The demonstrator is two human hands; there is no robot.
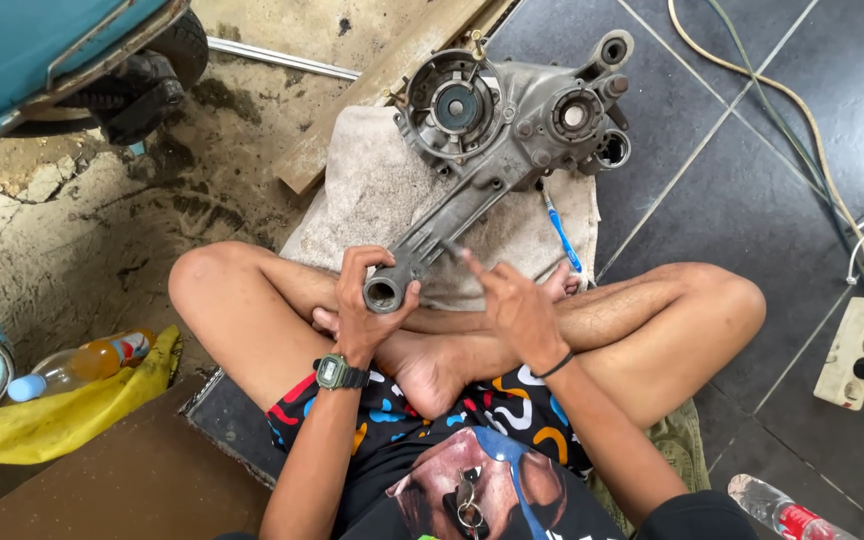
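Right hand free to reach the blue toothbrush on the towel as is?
Probably yes. The right hand is open and holds nothing, and the blue toothbrush lies just beyond it at the towel's edge beside the engine casing, with nothing between; the left hand holds the casing's end.

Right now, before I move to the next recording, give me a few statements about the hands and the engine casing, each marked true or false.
1. The left hand grips the tubular end of the grey metal casing. True.
2. The right hand is clenched around a wrench. False: it is open, fingers spread, holding nothing.
3. The casing rests on a beige towel. True.
4. A blue toothbrush lies on the towel. True.
5. The wristwatch is on the right wrist. False: it is on the left.
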